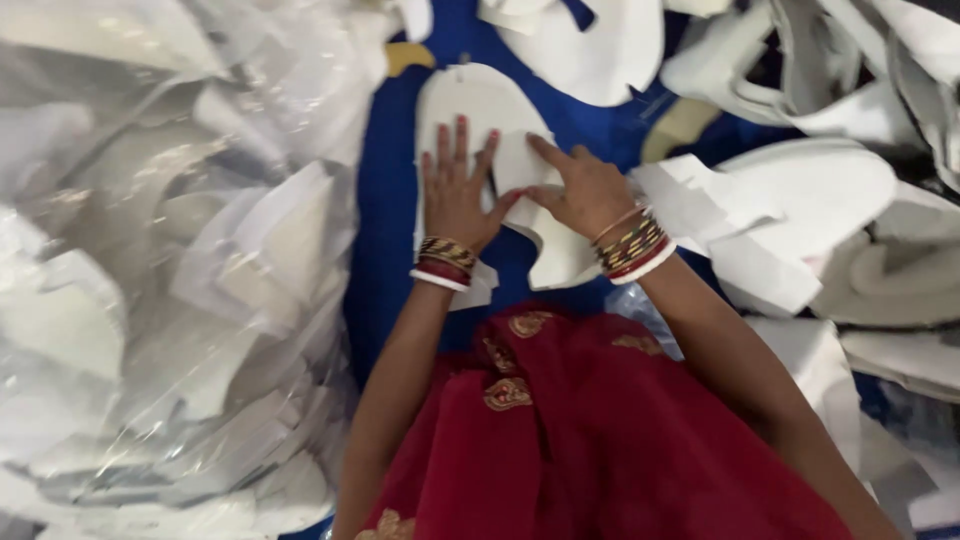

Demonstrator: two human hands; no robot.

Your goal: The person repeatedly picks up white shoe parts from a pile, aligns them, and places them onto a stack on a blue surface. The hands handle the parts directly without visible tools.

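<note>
A white cut sheet piece [480, 110], rounded at its far end, is shown lying flat on a blue cloth surface [385, 220], directly ahead of a red garment with gold motifs [560, 430]. The left hand [455, 195] is laid on the piece with fingers spread and palm down, gripping nothing. The right hand [585, 190] is pressed flat on an overlapping white piece [555, 250], its forefinger extended toward the left hand; nothing is clasped by it. Bangles are worn on both wrists (gold, red and white). The material is judged light, thin and pliable, probably foam or stiff fabric, likely to bend if lifted by one corner; hold is best taken at an edge with the other hand supporting it flat. A clear plastic bag of similar white cuttings [170, 280] is heaped to the left, and loose white cuttings [800, 200] are piled to the right. No label or sign can be made out.
</note>
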